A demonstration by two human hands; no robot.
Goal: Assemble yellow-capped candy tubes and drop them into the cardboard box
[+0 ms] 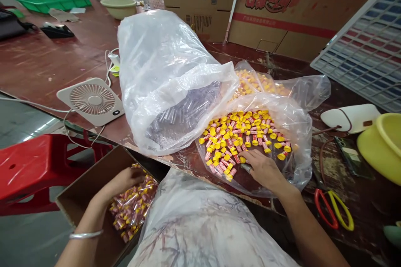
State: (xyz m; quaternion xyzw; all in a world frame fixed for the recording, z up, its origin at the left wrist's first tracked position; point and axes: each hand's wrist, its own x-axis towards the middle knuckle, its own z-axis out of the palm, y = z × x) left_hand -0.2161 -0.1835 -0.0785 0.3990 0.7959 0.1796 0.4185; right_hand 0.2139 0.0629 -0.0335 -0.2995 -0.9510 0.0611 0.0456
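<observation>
Yellow caps (247,144) right of the white bag (156,41): right hand (261,169) touching, thumb and fingers apart! Left hand (125,180), curled above the box (83,185) below-left of the bag, grip unreadable.

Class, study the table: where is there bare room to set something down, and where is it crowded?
The broadest bare patch of table lies left of the white bag, between the fan and a small black object. The middle is crowded: the right hand is among yellow-capped tubes. So is the right end, around phone and yellow basin.
</observation>
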